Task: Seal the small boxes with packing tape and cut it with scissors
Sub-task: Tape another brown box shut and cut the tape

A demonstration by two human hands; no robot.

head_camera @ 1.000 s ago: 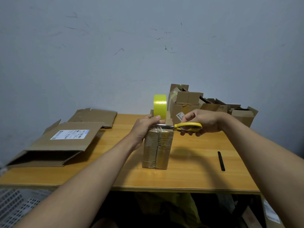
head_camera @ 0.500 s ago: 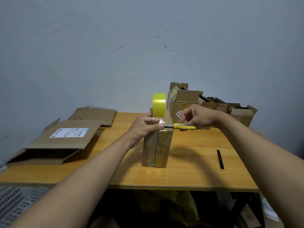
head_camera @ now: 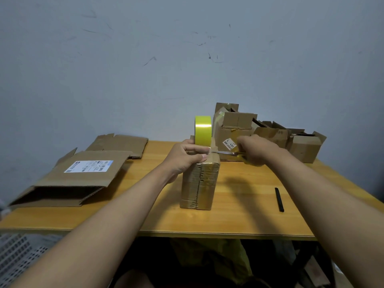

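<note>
The left hand [head_camera: 184, 156] grips the top of the taped brown box [head_camera: 199, 183], which stands upright mid-table. The right hand [head_camera: 254, 150] grasps yellow-handled scissors [head_camera: 230, 153], blades pointing left at the tape. The yellow tape roll [head_camera: 203, 129] stands on edge behind. Open boxes [head_camera: 270, 134] sit far right, contents unseen.

Both bare forearms reach forward, hands close together at mid-frame.

The left hand [head_camera: 185, 156] lies palm down with its fingers curled over the top near edge of what it holds, thumb stretched along the front toward the right. The right hand [head_camera: 254, 149] is blurred, knuckles up, fingers curled round a yellow grip, just to the right of the left hand and not touching it.
</note>
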